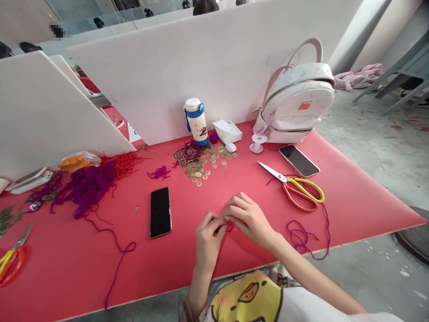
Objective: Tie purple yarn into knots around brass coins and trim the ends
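Observation:
Close to the table's front edge, my left hand (208, 235) and my right hand (247, 218) meet with fingers pinched together. Between them shows a small bit of purple cord (229, 225), gripped by the fingertips of both; its knots or loops are too small to make out. A dark spot near the left fingers cannot be identified. Beyond the hands lies a pile of brass-coloured coins (197, 167) with square or round holes, some tangled with purple cord. Right of my hands are scissors (298, 187) with one yellow and one red handle, and a loose purple cord (303, 237).
A black phone (161, 212) lies to the left, another phone (299, 160) to the right. A bottle (197, 121), a tissue pack (228, 130), a spool (258, 143) and a backpack (296, 105) stand at the back. Purple yarn (87, 185) and other scissors (16, 256) lie at left.

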A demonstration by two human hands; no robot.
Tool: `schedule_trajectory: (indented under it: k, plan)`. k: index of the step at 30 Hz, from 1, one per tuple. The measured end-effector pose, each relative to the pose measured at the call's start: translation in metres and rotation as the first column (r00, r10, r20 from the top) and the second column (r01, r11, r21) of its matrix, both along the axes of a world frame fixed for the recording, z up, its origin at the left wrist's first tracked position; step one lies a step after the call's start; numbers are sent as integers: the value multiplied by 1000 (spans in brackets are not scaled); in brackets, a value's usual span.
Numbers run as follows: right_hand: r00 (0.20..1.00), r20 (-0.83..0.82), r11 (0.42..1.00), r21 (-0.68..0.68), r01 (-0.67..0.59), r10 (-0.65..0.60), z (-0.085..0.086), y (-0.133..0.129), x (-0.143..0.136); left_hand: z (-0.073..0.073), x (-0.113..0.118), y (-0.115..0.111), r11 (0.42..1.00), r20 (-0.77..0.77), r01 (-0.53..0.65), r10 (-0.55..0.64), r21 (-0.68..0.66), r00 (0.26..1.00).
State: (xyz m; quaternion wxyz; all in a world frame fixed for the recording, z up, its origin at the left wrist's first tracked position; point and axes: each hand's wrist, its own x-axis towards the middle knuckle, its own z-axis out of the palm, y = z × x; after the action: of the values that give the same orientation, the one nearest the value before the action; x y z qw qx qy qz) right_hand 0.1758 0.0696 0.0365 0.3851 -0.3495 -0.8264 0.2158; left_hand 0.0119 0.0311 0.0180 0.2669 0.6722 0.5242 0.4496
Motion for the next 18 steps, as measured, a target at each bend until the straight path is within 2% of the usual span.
schedule_trajectory:
  k: [2,5,9,14,18]
  plan:
    - [998,-49,997,-73,27,-31,-3,5,-1,2,1,-2,997,0,10,-10,71,1000]
    - [993,-98,980,-193,51,-71,-13,7,-2,2,-2,-3,976,17,-75,74,205,997]
    - [990,-137,952,-306,-9,-35,-28,-3,-8,2,-8,-3,943,47,-168,162,288,986]
    - [983,-181,932,-360,-45,-23,-35,-13,-14,2,-6,-5,972,115,-144,124,188,986]
    - [962,-237,934,-354,44,-135,-34,-12,-6,-3,-6,-7,983,149,-175,164,62,975]
